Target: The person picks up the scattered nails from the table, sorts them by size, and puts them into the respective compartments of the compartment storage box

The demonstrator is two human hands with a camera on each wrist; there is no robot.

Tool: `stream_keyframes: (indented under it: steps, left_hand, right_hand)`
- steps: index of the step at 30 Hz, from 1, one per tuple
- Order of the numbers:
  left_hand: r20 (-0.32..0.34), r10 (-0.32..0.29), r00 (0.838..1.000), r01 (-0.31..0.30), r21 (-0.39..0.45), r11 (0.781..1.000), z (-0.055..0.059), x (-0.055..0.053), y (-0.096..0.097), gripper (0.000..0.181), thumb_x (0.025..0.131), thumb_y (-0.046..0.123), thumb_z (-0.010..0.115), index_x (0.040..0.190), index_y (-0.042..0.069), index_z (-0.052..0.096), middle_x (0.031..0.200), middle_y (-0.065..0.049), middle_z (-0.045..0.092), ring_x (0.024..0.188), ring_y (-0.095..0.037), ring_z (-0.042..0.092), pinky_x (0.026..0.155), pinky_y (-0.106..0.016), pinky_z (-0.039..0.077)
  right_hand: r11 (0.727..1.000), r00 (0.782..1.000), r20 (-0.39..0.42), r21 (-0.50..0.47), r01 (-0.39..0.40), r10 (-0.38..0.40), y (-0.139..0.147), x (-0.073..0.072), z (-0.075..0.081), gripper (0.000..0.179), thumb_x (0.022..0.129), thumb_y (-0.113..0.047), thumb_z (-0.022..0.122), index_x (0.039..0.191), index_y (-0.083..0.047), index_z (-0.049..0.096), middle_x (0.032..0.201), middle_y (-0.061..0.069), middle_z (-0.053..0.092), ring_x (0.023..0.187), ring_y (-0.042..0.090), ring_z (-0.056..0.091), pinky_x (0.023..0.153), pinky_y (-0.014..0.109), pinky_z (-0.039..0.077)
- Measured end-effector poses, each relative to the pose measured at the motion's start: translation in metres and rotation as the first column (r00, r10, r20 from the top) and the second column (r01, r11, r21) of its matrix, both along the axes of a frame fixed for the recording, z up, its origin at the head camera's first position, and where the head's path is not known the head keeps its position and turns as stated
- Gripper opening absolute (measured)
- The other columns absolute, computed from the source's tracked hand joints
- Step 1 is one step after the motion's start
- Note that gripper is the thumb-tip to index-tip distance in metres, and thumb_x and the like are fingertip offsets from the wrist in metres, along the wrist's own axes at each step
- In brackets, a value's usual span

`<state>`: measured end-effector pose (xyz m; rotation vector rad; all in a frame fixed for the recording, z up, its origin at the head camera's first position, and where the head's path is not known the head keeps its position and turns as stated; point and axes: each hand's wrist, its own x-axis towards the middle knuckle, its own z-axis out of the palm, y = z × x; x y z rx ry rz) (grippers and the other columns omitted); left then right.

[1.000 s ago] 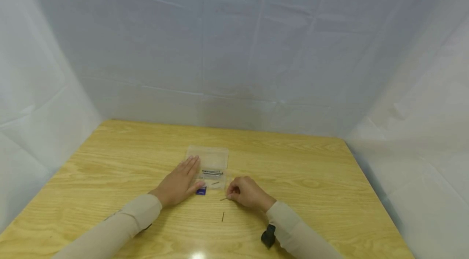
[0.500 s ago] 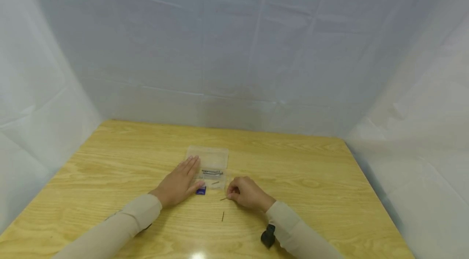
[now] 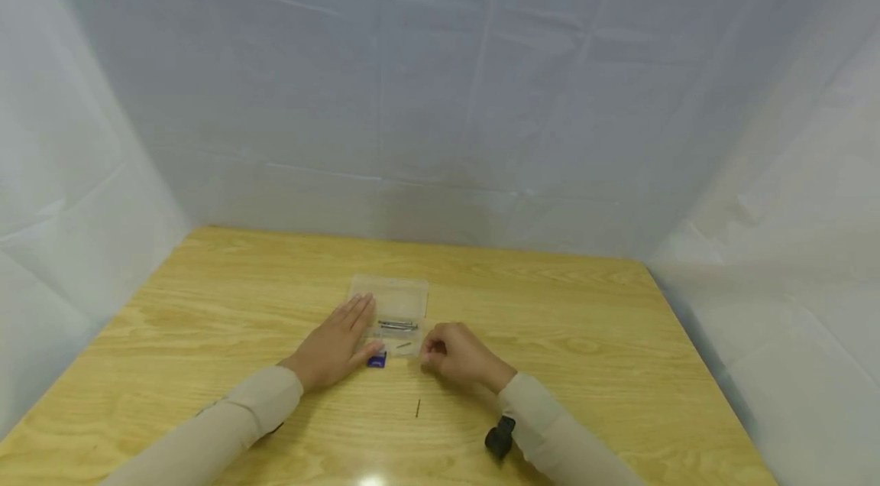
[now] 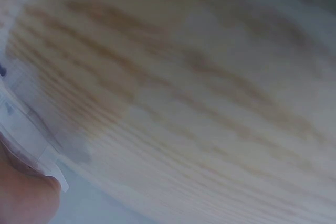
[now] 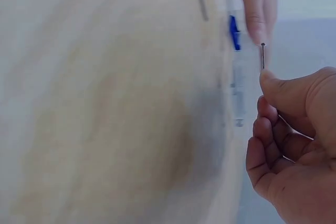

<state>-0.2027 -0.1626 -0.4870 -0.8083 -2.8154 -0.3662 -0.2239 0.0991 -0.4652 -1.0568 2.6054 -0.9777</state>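
Observation:
A clear plastic box (image 3: pixel 402 293) lies on the table with its lid folded back. Several long nails (image 3: pixel 399 325) fill its rear compartment, and a short nail (image 3: pixel 403 345) sits in a front one. My left hand (image 3: pixel 332 345) rests on the box's left side with fingers extended, its thumb by the blue label (image 3: pixel 376 360) at the front. Just right of the box, my right hand (image 3: pixel 459 354) pinches a thin nail (image 5: pixel 263 56) between thumb and forefinger, head outward. Another loose nail (image 3: pixel 418 408) lies on the table in front. The left wrist view catches only one digit at the box edge.
The wooden table (image 3: pixel 584 348) extends to both sides. White sheeting (image 3: pixel 440 89) hangs behind it and at the left and right. A black wrist camera (image 3: pixel 499 438) is strapped under my right sleeve.
My right hand has risen slightly and shifted a little toward the box, taking the pinched nail off its earlier place near the table. My left hand stays put.

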Motion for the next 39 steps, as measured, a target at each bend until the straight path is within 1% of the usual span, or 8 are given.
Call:
stream_keyframes:
  steps: [2,7,14,19,21,24,29,39]
  left_hand:
    - [0.003,0.004,1.0,-0.004,-0.006,1.0,0.001,0.0,0.0,0.072,0.1,0.044,0.045,0.146,-0.009,0.028,0.152,-0.025,0.027,0.141,-0.04,0.026,0.115,-0.052,0.024]
    - [0.023,0.01,1.0,-0.01,-0.021,1.0,0.003,0.002,0.001,0.073,0.1,0.043,0.045,0.147,-0.009,0.025,0.153,-0.026,0.026,0.142,-0.04,0.024,0.116,-0.051,0.022]
    - [0.054,0.023,0.998,-0.021,-0.035,0.999,0.006,0.002,0.001,0.073,0.1,0.044,0.044,0.148,-0.008,0.024,0.154,-0.025,0.024,0.143,-0.038,0.021,0.117,-0.049,0.02]
    - [0.017,0.014,1.0,-0.014,-0.017,1.0,0.002,0.001,0.0,0.072,0.1,0.044,0.044,0.146,-0.009,0.027,0.153,-0.026,0.027,0.141,-0.04,0.024,0.116,-0.052,0.023]
    - [0.0,0.008,1.0,-0.008,-0.009,1.0,0.003,0.001,0.001,0.072,0.1,0.043,0.046,0.145,-0.01,0.028,0.152,-0.026,0.028,0.14,-0.041,0.026,0.115,-0.053,0.025]
    - [0.005,0.011,1.0,-0.011,-0.021,1.0,0.003,0.001,0.001,0.073,0.1,0.045,0.044,0.146,-0.009,0.027,0.152,-0.026,0.027,0.141,-0.041,0.026,0.115,-0.053,0.024]
    - [0.031,0.025,0.999,-0.023,-0.052,0.998,0.004,0.001,0.002,0.074,0.1,0.048,0.041,0.148,-0.007,0.024,0.154,-0.023,0.024,0.143,-0.038,0.022,0.117,-0.05,0.021]
    - [0.045,0.035,0.998,-0.032,-0.073,0.997,0.006,0.001,0.001,0.076,0.1,0.05,0.039,0.149,-0.006,0.022,0.155,-0.023,0.021,0.144,-0.037,0.02,0.118,-0.049,0.019]
  right_hand:
    - [1.0,1.0,-0.023,-0.015,0.005,-0.006,-0.003,-0.003,0.005,0.013,0.089,-0.003,0.064,0.08,-0.011,0.069,0.076,-0.005,0.06,0.065,0.003,0.049,0.059,0.017,0.046]
    - [0.997,0.996,-0.062,-0.041,0.061,-0.064,-0.011,-0.009,0.01,0.011,0.088,0.0,0.065,0.08,-0.006,0.069,0.077,0.0,0.063,0.066,0.005,0.049,0.059,0.018,0.045]
    - [0.978,0.982,-0.006,-0.094,0.185,-0.187,-0.023,-0.014,0.012,0.009,0.088,-0.001,0.065,0.081,-0.004,0.07,0.077,0.002,0.066,0.065,0.006,0.052,0.058,0.019,0.048]
    - [0.963,0.969,0.026,-0.108,0.248,-0.247,-0.03,-0.013,0.006,0.008,0.086,0.001,0.066,0.081,-0.003,0.071,0.074,0.002,0.064,0.064,0.007,0.051,0.057,0.019,0.046]
    - [0.959,0.965,0.025,-0.112,0.261,-0.26,-0.031,-0.012,0.004,0.007,0.086,-0.001,0.067,0.081,-0.003,0.071,0.073,0.001,0.063,0.063,0.006,0.05,0.056,0.018,0.045]
    - [0.957,0.964,-0.005,-0.124,0.263,-0.265,-0.031,-0.01,0.003,0.007,0.085,-0.001,0.067,0.079,-0.003,0.07,0.071,0.0,0.062,0.062,0.005,0.049,0.055,0.018,0.044]
    - [0.954,0.963,-0.007,-0.133,0.268,-0.271,-0.033,-0.008,0.003,0.009,0.086,-0.002,0.067,0.077,-0.004,0.069,0.068,-0.001,0.06,0.059,0.005,0.047,0.053,0.017,0.042]
    - [0.94,0.955,-0.009,-0.178,0.291,-0.297,-0.034,-0.005,0.0,0.007,0.086,-0.007,0.071,0.079,-0.005,0.07,0.073,0.001,0.064,0.062,0.005,0.05,0.055,0.019,0.045]
